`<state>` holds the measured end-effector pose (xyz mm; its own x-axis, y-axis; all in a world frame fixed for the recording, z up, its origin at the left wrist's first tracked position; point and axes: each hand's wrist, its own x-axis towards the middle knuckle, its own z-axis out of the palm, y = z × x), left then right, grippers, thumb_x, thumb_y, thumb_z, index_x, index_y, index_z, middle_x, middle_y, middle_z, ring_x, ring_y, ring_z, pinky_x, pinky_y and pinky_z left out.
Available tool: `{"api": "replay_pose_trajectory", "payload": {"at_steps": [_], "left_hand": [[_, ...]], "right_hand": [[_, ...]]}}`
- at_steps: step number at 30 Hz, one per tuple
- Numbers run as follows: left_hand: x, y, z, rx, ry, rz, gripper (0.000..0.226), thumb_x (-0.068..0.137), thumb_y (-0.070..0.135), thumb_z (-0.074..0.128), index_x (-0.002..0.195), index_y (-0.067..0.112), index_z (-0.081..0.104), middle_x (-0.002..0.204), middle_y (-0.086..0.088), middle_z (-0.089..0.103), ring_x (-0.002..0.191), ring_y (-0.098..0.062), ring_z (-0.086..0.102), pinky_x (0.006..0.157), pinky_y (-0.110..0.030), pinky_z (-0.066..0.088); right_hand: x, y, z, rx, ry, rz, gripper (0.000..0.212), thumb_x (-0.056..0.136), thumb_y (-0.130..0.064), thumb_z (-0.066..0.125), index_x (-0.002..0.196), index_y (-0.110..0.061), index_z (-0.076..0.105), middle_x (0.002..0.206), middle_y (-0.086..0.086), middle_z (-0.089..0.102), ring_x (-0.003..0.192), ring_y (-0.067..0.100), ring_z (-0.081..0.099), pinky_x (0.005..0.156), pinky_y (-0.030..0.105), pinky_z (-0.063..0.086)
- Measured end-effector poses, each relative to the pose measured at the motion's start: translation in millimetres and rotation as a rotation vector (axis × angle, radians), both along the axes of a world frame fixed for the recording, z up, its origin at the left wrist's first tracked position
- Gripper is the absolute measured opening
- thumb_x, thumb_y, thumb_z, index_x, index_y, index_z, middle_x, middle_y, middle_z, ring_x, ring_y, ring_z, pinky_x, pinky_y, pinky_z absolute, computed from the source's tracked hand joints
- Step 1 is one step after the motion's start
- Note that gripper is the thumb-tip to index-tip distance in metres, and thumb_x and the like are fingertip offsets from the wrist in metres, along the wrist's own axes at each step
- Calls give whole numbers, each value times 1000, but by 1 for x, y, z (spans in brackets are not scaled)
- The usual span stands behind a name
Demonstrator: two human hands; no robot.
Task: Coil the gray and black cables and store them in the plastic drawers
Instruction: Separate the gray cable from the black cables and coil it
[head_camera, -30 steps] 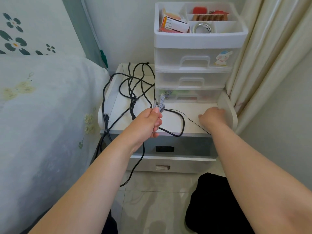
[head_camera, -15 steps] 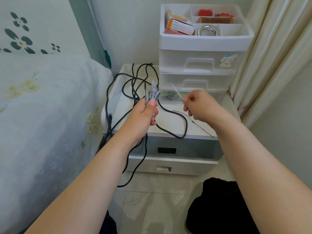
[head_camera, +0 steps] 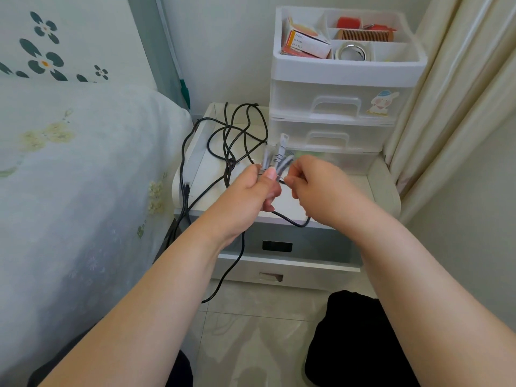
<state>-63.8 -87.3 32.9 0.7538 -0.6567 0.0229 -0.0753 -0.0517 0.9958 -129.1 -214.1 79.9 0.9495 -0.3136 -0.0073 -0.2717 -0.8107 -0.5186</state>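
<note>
Two bare hands meet at frame centre over a bundled gray cable.

The left hand curls round the folded gray cable, whose ends stick up above the thumb; the right hand pinches something thin beside it, fingers curled. The loose black cable sprawls on the white bedside table, left of the white plastic drawers.
</note>
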Motion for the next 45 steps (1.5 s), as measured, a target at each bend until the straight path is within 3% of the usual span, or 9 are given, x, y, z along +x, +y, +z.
{"api": "replay_pose_trajectory", "payload": {"at_steps": [8, 13, 18, 23, 28, 33, 36, 40, 45], "left_hand": [[5, 8, 8, -66, 104, -14, 22, 104, 28, 34, 105, 10, 47, 60, 13, 44, 62, -10, 41, 70, -31, 44], [11, 23, 16, -190, 356, -111, 20, 103, 26, 38, 101, 13, 52, 61, 5, 37, 58, -12, 37, 65, -29, 41], [15, 39, 18, -175, 437, -258, 17, 101, 27, 42, 99, 13, 51, 63, 3, 35, 60, -13, 36, 65, -31, 40], [13, 55, 19, -163, 482, -348, 22, 95, 29, 44, 86, 14, 56, 62, 3, 35, 58, -12, 37, 62, -29, 41], [15, 66, 16, -132, 529, -391, 21, 95, 29, 43, 94, 10, 54, 61, 4, 34, 58, -12, 37, 62, -28, 44], [8, 69, 16, -50, 540, -451, 28, 94, 30, 44, 72, 21, 58, 61, 3, 33, 57, -12, 35, 60, -28, 42], [7, 71, 15, -27, 539, -450, 21, 93, 29, 44, 76, 19, 52, 60, 4, 34, 56, -11, 35, 59, -27, 41], [8, 74, 15, -27, 530, -431, 22, 94, 29, 45, 78, 19, 56, 63, 3, 34, 56, -11, 33, 60, -28, 39], [8, 75, 16, -2, 482, -423, 19, 94, 32, 45, 92, 15, 53, 64, 5, 37, 58, -10, 32, 59, -25, 40]], "right_hand": [[0, 10, -6, 118, -290, 77, 2, 92, -22, 57, 91, -24, 55, 77, -13, 59, 73, 9, 56, 74, 32, 50], [-2, 6, -12, 7, -436, 282, 28, 85, -23, 68, 110, -29, 57, 97, -13, 54, 88, 3, 52, 77, 26, 47], [2, -2, -17, -299, -666, 449, 32, 86, -30, 68, 114, -15, 65, 123, 2, 58, 117, 22, 50, 95, 37, 42], [4, 2, -26, -349, -824, 572, 21, 88, -25, 68, 95, -5, 70, 112, 10, 67, 116, 25, 59, 89, 40, 48], [7, 13, -39, -398, -846, 602, 24, 93, -26, 61, 109, -7, 61, 119, 12, 64, 119, 28, 56, 95, 38, 44], [9, 19, -44, -499, -800, 551, 36, 99, -35, 41, 111, -9, 62, 106, 6, 67, 94, 26, 56, 79, 36, 39], [11, 22, -46, -467, -788, 584, 39, 100, -35, 38, 105, -7, 64, 91, 6, 66, 82, 25, 51, 70, 36, 39], [14, 20, -50, -388, -849, 618, 15, 99, -28, 41, 97, -14, 47, 86, 6, 64, 80, 25, 51, 76, 35, 39], [17, 20, -55, -360, -972, 640, 10, 99, -18, 45, 90, -12, 45, 84, 9, 67, 74, 29, 57, 70, 37, 46]]}}
